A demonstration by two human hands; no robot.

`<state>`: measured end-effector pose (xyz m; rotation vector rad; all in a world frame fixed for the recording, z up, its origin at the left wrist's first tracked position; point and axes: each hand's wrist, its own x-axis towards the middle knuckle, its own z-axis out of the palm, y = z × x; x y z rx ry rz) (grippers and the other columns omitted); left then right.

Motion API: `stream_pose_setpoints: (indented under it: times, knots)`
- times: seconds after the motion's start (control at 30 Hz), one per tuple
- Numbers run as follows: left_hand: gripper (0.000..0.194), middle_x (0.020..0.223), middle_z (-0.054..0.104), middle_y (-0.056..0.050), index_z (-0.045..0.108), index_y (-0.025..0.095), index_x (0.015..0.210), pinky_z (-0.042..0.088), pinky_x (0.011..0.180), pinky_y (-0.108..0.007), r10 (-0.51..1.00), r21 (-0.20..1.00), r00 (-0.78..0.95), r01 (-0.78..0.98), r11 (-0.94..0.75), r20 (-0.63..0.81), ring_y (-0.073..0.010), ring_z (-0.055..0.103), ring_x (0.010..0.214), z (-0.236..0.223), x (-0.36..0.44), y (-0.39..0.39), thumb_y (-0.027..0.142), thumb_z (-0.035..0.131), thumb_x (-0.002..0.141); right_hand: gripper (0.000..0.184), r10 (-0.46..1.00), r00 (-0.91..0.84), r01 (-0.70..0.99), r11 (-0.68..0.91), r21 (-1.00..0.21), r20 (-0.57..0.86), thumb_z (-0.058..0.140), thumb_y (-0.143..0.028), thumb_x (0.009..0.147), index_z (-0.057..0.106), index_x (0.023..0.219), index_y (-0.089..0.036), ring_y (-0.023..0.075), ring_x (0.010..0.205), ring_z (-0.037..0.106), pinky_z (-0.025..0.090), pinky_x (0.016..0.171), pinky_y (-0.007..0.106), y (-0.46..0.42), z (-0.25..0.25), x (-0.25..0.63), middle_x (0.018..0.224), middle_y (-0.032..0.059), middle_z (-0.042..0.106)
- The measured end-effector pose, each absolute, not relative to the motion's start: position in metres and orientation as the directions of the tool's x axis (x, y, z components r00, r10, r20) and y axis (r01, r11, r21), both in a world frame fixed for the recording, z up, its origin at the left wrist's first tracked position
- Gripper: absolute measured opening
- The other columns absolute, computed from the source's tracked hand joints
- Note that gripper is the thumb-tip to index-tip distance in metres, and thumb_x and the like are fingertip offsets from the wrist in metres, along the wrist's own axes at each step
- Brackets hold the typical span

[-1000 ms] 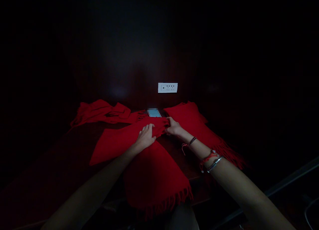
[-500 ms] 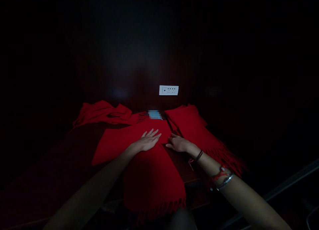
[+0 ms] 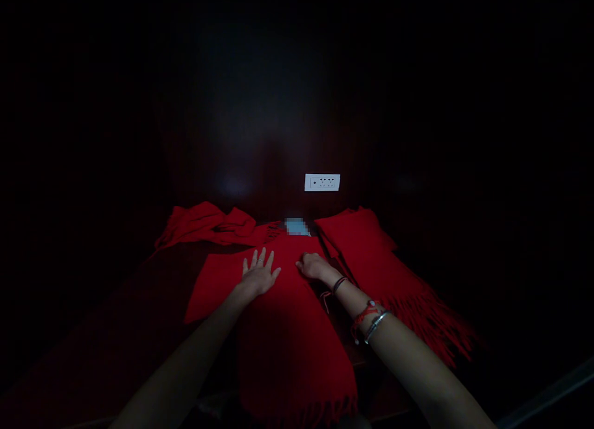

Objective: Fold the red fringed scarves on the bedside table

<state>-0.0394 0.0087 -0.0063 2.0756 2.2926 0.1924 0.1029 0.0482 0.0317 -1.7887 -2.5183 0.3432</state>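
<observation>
A red fringed scarf [image 3: 297, 342] lies folded across a dark table, one part reaching left and its fringed end hanging toward me over the front edge. My left hand [image 3: 258, 275] rests on its upper part, open, palm down with fingers spread. At the scarf's right edge, my right hand [image 3: 314, 266] has its fingers curled in and closed on the cloth; the fingertips are partly hidden. Bracelets circle my right wrist and forearm.
A second red scarf [image 3: 366, 249] lies folded at the right, its fringe trailing down. Another red scarf [image 3: 208, 225] is crumpled at the back left. Between them sits a pale blue blurred item [image 3: 296, 226]. A white socket plate [image 3: 322, 182] is on the dark wall.
My left hand has slid left across the scarf and spread its fingers. My right hand has moved slightly left along the edge, its fingers now curled. The view has tilted up a little.
</observation>
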Motion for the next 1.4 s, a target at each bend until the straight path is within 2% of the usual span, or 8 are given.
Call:
stream_pose_setpoints:
  times: [0.2, 0.3, 0.43, 0.6, 0.77, 1.0, 1.23, 1.4]
  knots:
    - [0.059, 0.137, 0.008, -0.008, 0.018, 0.014, 0.131, 0.012, 0.097, -0.048, 0.987, 0.119, -0.118, 0.987, 0.105, 0.107, -0.0265, 0.007, 0.124, -0.019, -0.042, 0.007, 0.045, 0.021, 0.081, 0.047, 0.953, -0.277, 0.944, 0.247, -0.219, -0.119, 0.036, -0.042, 0.079, 0.053, 0.107, -0.008, 0.0241, 0.102, 0.048, 0.038, 0.081, 0.032, 0.046, 0.028, 0.092, 0.109, 0.0192, 0.052]
    - [0.058, 0.137, 0.011, -0.008, 0.02, 0.014, 0.13, 0.012, 0.097, -0.047, 0.979, 0.098, -0.122, 0.989, 0.108, 0.161, -0.026, 0.01, 0.124, -0.021, -0.043, 0.003, 0.045, 0.022, 0.081, 0.062, 0.979, -0.168, 0.966, 0.139, -0.216, -0.12, 0.036, -0.046, 0.077, 0.037, 0.121, -0.002, 0.0278, 0.115, 0.033, 0.029, 0.09, 0.038, 0.045, 0.018, 0.088, 0.124, 0.0234, 0.035]
    - [0.056, 0.137, 0.012, -0.008, 0.021, 0.019, 0.13, 0.015, 0.091, -0.057, 0.962, 0.087, -0.204, 0.978, 0.19, 0.182, -0.0321, 0.011, 0.122, -0.02, -0.056, -0.011, 0.046, 0.024, 0.081, 0.078, 0.984, -0.096, 0.961, 0.052, -0.27, -0.151, 0.037, -0.052, 0.074, 0.02, 0.127, 0.002, 0.031, 0.121, 0.016, 0.019, 0.095, 0.043, 0.05, 0.009, 0.086, 0.132, 0.0246, 0.018]
    - [0.058, 0.133, 0.02, -0.017, 0.025, 0.013, 0.129, 0.025, 0.089, -0.051, 0.92, 0.092, -0.349, 0.937, 0.338, 0.179, -0.0371, 0.018, 0.119, -0.02, -0.085, -0.033, 0.044, 0.03, 0.08, 0.076, 0.987, -0.079, 0.96, 0.037, -0.277, -0.142, 0.033, -0.054, 0.075, 0.016, 0.13, -0.005, 0.032, 0.122, 0.012, 0.013, 0.094, 0.047, 0.047, 0.001, 0.083, 0.133, 0.0242, 0.014]
    - [0.052, 0.132, 0.022, -0.02, 0.031, 0.002, 0.125, 0.023, 0.093, -0.044, 0.917, -0.013, -0.324, 0.942, 0.336, 0.231, -0.0337, 0.015, 0.121, -0.019, -0.114, -0.056, 0.03, 0.032, 0.081, 0.057, 0.986, -0.157, 0.97, 0.143, -0.197, -0.058, 0.024, -0.046, 0.082, 0.017, 0.131, -0.019, 0.0308, 0.123, 0.008, 0.006, 0.092, 0.053, 0.038, 0.005, 0.08, 0.136, 0.018, 0.009]
    - [0.046, 0.132, 0.027, -0.012, 0.033, 0.009, 0.124, 0.02, 0.095, -0.044, 0.954, -0.034, -0.287, 0.956, 0.291, 0.092, -0.0233, 0.021, 0.122, -0.017, -0.131, -0.075, 0.03, 0.022, 0.084, 0.056, 0.693, -0.711, 0.678, 0.721, -0.144, 0.122, 0.023, -0.054, 0.079, 0.018, 0.13, -0.029, 0.0268, 0.124, -0.004, 0.0, 0.094, 0.052, 0.021, 0.015, 0.049, 0.138, 0.0014, 0.007]
    - [0.044, 0.131, 0.029, -0.013, 0.038, 0.011, 0.12, 0.013, 0.098, -0.044, 0.942, -0.014, -0.291, 0.955, 0.297, 0.166, -0.0238, 0.02, 0.122, -0.009, -0.129, -0.076, 0.03, 0.031, 0.081, 0.057, 0.671, -0.74, 0.665, 0.722, -0.19, -0.041, 0.02, -0.055, 0.079, 0.016, 0.13, -0.03, 0.0303, 0.124, 0.003, 0.002, 0.092, 0.056, 0.015, -0.001, 0.034, 0.138, 0.002, 0.008]
    - [0.038, 0.112, 0.05, -0.014, 0.046, 0.011, 0.112, 0.035, 0.087, -0.029, 0.952, 0.196, -0.285, 0.946, 0.26, 0.115, -0.0201, 0.047, 0.103, 0.007, -0.128, -0.072, 0.022, 0.037, 0.077, 0.047, 0.693, -0.716, 0.674, 0.717, -0.178, 0.085, 0.034, -0.035, 0.08, 0.035, 0.123, -0.015, 0.0236, 0.118, 0.025, 0.019, 0.095, 0.041, 0.01, 0.017, 0.012, 0.128, 0.012, 0.032]
